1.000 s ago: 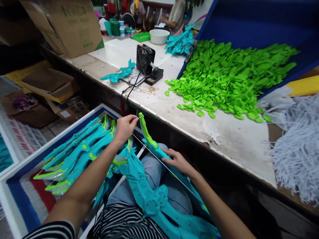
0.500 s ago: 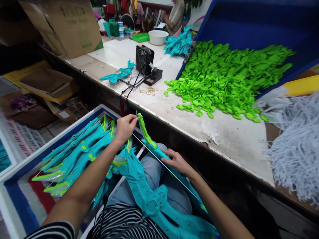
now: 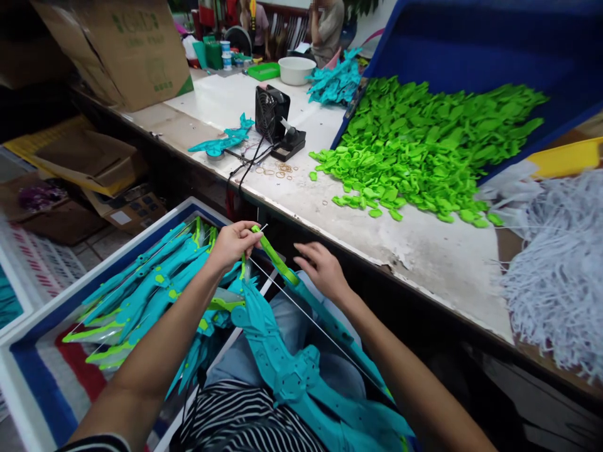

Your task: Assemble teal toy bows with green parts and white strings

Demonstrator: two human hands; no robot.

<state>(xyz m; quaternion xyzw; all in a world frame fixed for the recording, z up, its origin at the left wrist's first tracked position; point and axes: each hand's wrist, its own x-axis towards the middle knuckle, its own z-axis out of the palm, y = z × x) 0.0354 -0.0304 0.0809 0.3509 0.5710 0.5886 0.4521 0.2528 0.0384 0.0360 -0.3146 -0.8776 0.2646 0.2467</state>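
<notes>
My left hand (image 3: 235, 245) pinches the green tip of a teal toy bow (image 3: 325, 314), its thumb and fingers closed at the end where the white string (image 3: 301, 304) is fastened. The bow slants from that tip down to the right across my lap, the string running along its near side. Just above the bow's upper part, my right hand (image 3: 324, 270) is off it with fingers spread and nothing in them. A second teal bow piece (image 3: 282, 376) lies on my lap, nearer my body.
To the left, a white-rimmed crate (image 3: 28, 333) holds several finished-looking bows (image 3: 141, 295). On the worktable (image 3: 348, 220) are a small black fan (image 3: 272, 113), rubber bands (image 3: 282, 169) and a green heap of parts (image 3: 414, 150). White strings (image 3: 556, 270) pile up at right.
My right hand has let go of the bow and lifted up with its fingers apart. My left hand has stayed at the green tip, which has shifted slightly down and left.
</notes>
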